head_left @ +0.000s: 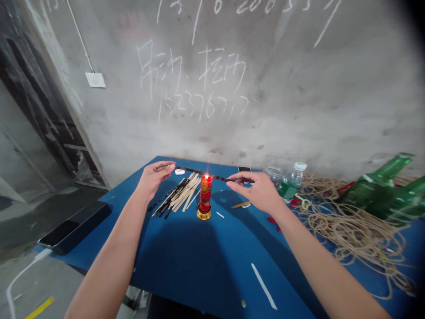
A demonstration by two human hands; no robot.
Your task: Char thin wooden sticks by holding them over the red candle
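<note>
Head view: a slim dark strip (189, 169), narrow and almost straight, is stretched from left to right across the far part of a smooth blue table (186, 270). The left hand (155, 178) pinches its left end between thumb and fingers; the right hand (255, 188) pinches the other end the same way. Midway, the strip crosses at the small bright flame (206, 176) of a red candle (205, 195), a glossy upright cylinder with gold patterning on a flared, shiny golden base (203, 215). Whether strip and wick touch, I cannot tell.

Just left of the candle lies a loose fan of flat, thin sticks (182, 195), some pale and wood-like, others blackened. At the right stand a clear jar (270, 173) and a transparent bottle (292, 184) with a white cap and green label. Farther right, green glass bottles (372, 186) lie tilted among tangled loops of tan cord (358, 235). A blocky black box (75, 228) sits at the table's left edge. Behind rises a rough grey wall (305, 97) chalked with white writing (192, 66).
</note>
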